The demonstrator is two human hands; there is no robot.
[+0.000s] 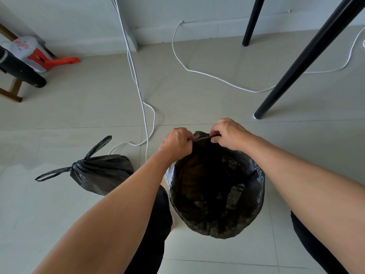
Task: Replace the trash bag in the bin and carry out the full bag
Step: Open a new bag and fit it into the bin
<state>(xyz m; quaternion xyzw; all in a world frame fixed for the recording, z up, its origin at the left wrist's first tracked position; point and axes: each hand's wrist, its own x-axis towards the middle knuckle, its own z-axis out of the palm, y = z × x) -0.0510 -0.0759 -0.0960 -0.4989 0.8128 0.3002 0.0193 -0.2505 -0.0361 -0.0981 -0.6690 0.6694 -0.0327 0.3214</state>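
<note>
Left hand (177, 142) and right hand (229, 134) are close together, both with fingers curled and pinching the far edge of the fresh black liner (254, 186). They hold a short stretch of film taut between them. The rest of the liner mouth is folded out and down on the side nearer the body, under both forearms. The bin itself is hidden under the plastic, so I can't confirm how deep the overlap goes. My read is that the last section is being seated over the far rim. Risks: the film is thin and the load sits on two fingertip pinches, so a hard pull could tear the edge or drag the near side off the rim. If the far edge only just catches, it'll slip in once rubbish goes in. The light bin could also tip away if the pull goes forward rather than down. The full bag (102, 173) is tied and lying on the floor (59, 214), left of the left hand and just beside that forearm, not yet carried out. Its loops are loose, so check the knot before lifting. A white cable (146, 119) loops on the floor just beyond the left hand, a trip or snag hazard on the way out. A black table leg (296, 70) stands beyond the right hand.
</note>
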